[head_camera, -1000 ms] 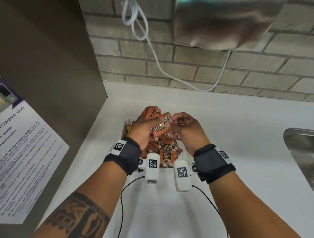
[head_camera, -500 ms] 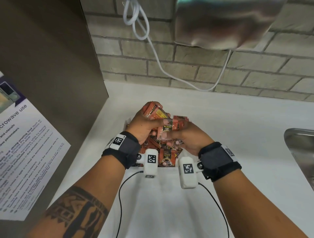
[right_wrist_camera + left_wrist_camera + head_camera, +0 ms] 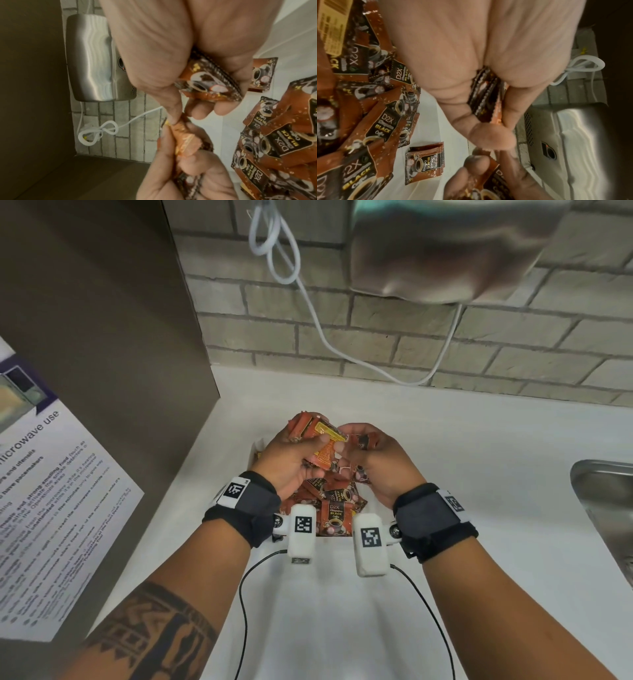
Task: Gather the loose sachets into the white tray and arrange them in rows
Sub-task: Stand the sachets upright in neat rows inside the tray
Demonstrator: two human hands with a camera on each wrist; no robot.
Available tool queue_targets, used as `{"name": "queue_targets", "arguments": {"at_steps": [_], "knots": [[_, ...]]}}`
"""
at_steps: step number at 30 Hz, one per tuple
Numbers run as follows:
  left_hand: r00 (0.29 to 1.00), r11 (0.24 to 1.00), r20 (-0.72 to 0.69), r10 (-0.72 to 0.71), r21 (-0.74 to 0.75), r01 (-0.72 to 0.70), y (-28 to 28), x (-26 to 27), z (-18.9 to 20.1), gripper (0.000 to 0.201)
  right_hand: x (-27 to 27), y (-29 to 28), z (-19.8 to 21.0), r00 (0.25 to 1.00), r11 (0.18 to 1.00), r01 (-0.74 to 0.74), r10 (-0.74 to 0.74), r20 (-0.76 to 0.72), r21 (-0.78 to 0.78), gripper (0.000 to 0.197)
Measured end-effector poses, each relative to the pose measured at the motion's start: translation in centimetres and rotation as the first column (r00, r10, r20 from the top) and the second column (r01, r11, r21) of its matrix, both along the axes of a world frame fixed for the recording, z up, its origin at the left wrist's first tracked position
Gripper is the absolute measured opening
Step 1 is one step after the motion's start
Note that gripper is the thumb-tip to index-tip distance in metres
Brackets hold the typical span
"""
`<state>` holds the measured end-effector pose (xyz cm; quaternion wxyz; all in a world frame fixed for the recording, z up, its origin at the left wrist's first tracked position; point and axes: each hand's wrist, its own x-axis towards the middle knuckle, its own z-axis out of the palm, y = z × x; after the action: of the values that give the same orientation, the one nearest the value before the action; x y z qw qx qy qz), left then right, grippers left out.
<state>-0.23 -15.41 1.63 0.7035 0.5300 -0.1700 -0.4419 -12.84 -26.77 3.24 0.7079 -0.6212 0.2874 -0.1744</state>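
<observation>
Over the white tray my two hands meet, fingertips touching. My left hand grips a stack of orange-brown coffee sachets on edge, one with its yellow back showing. In the left wrist view the stack sits between thumb and fingers. My right hand holds a few more sachets in its curled fingers. A loose pile of sachets lies jumbled in the tray under both hands. One sachet lies flat by itself on the white tray floor.
A brown panel with a microwave notice stands close on the left. On the brick wall hang a steel unit and a white cord. A steel sink lies at the right of the white counter.
Both hands have stayed together above the tray and shifted slightly away from me. A yellow-backed sachet now shows on the left hand's stack, under its thumb.
</observation>
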Motion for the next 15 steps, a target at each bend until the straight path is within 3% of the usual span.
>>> {"name": "queue_targets", "arguments": {"at_steps": [3, 6, 8, 10, 14, 15], "knots": [[0.997, 0.999, 0.062, -0.035, 0.03, 0.033, 0.24, -0.07, -0.02, 0.031, -0.1, -0.17, 0.12, 0.999, 0.999, 0.038, -0.037, 0.019, -0.017, 0.023], [0.992, 0.997, 0.119, -0.032, 0.076, 0.023, 0.2, 0.13, -0.4, 0.047, -0.34, -0.19, 0.25, 0.998, 0.997, 0.063, -0.062, 0.018, -0.044, 0.021], [0.997, 0.994, 0.081, 0.003, 0.107, -0.012, 0.13, 0.08, -0.25, 0.052, -0.41, -0.37, 0.25, 0.994, 0.99, 0.1, -0.095, 0.059, -0.096, 0.02], [0.999, 0.994, -0.018, 0.04, 0.106, -0.038, -0.06, 0.22, -0.19, 0.058, -0.46, -0.41, 0.28, 0.989, 0.958, 0.133, -0.11, 0.101, -0.254, 0.02], [0.994, 0.999, -0.101, 0.044, -0.001, -0.044, -0.11, 0.45, -0.25, 0.021, -0.6, 0.42, -0.28, 0.995, 0.839, 0.093, -0.066, 0.07, -0.536, 0.023], [0.995, 0.999, -0.095, 0.036, -0.025, -0.039, -0.17, 0.46, -0.12, 0.024, -0.62, 0.55, -0.54, 0.997, 0.829, 0.071, -0.057, 0.043, -0.554, 0.023]]}}
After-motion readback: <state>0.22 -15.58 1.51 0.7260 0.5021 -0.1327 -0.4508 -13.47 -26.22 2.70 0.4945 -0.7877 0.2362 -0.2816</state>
